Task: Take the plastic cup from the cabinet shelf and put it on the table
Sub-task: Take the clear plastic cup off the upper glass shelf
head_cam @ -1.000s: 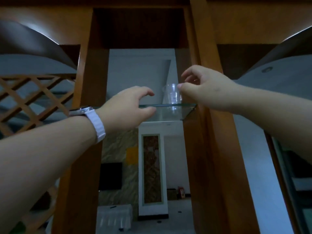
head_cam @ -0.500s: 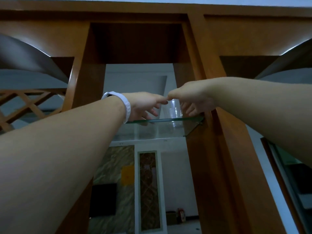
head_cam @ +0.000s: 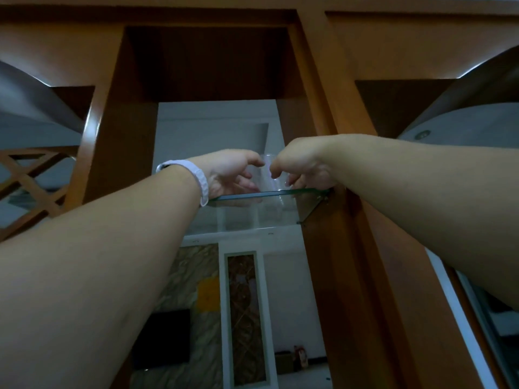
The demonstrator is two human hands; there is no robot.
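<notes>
The clear plastic cup (head_cam: 267, 176) stands on the glass shelf (head_cam: 247, 195) inside the open niche of the wooden cabinet (head_cam: 317, 88). My left hand (head_cam: 231, 175), with a white watch band on the wrist, curls against the cup's left side, thumb at its rim and fingers low near the shelf. From the other side, my right hand (head_cam: 304, 167) wraps the cup with its thumb in front and fingers behind. The cup's base touches the glass. Both hands hide part of its walls.
A wooden post (head_cam: 354, 248) stands tight against the shelf's right end, where a metal bracket (head_cam: 323, 198) holds the glass. A lattice panel (head_cam: 31, 186) is at the left. Through the niche I see a room with a white pillar (head_cam: 244, 318).
Both hands have reached further in from in front of the shelf and closed on the cup from either side. My head has tilted upward.
</notes>
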